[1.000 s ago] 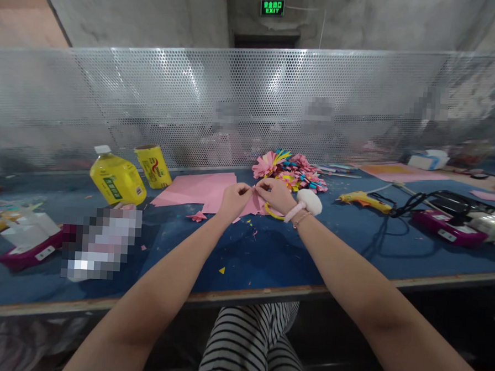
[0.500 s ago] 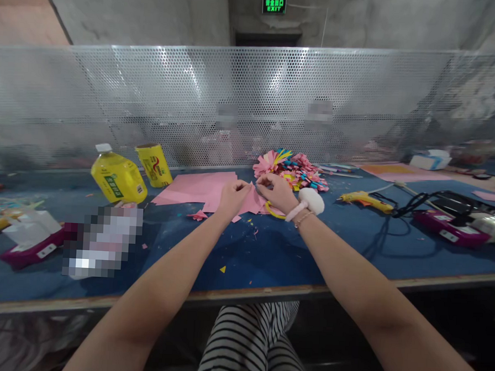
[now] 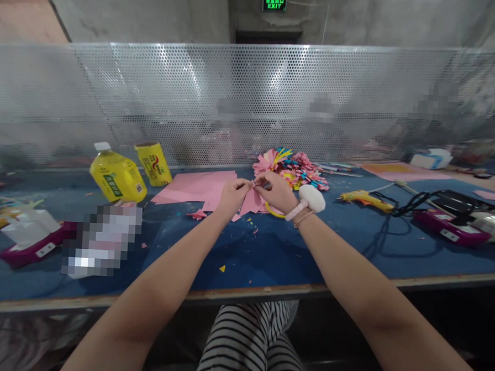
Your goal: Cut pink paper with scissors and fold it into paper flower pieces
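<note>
My left hand (image 3: 234, 197) and my right hand (image 3: 273, 190) meet at the fingertips over the pink paper. Both are closed, pinching a small piece of pink paper (image 3: 253, 183) between them. Pink sheets (image 3: 193, 185) lie flat on the blue table to the left and under my hands. Behind my right hand sits a pile of pink, blue and yellow paper flowers (image 3: 302, 169). A yellow strip (image 3: 275, 212) curves beside my right wrist, which wears a white fluffy band. A small folded pink piece (image 3: 198, 214) lies left of my left hand.
A yellow liquid bottle (image 3: 117, 176) and a yellow can (image 3: 154, 165) stand at the left. Nearer are a purple power strip (image 3: 36, 251) and a blurred-out object (image 3: 105, 242). On the right are a yellow glue gun (image 3: 368, 200), cables and another purple strip (image 3: 450, 228). A perforated screen (image 3: 185, 105) stands behind.
My right fingertips have come in against my left ones at the small pink piece. The rest of the table looks the same.
</note>
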Motion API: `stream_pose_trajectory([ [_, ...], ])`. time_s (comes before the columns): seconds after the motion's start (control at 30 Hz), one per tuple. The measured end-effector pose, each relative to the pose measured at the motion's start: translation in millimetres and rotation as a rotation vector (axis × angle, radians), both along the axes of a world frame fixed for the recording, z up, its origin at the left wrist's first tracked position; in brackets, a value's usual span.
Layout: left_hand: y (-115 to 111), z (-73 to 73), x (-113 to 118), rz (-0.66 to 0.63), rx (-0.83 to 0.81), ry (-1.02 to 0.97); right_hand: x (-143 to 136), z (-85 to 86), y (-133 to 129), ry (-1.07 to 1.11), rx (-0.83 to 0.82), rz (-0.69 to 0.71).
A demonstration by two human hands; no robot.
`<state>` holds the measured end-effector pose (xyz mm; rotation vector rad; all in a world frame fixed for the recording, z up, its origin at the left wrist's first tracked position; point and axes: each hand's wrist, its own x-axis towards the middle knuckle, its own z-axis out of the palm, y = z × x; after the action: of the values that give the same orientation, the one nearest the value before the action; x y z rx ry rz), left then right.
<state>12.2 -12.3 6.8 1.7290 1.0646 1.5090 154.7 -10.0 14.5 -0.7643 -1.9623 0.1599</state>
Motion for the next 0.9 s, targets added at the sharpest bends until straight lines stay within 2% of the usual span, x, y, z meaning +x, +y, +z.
stream_pose_trajectory([
  [0.33, -7.0, 4.9, -0.1, -0.109, -0.063, -0.044, -0.1, 3.1, -3.5, -0.03, 0.046, 0.002],
  [0.67, -5.9, 4.5, 0.6, -0.015, -0.026, 0.025, 0.5, 1.9, 0.3, -0.107, 0.027, -0.025],
  [0.9, -3.4, 2.9, 1.7, -0.013, -0.042, -0.042, 0.9, 0.1, 5.3, -0.171, 0.057, -0.022],
])
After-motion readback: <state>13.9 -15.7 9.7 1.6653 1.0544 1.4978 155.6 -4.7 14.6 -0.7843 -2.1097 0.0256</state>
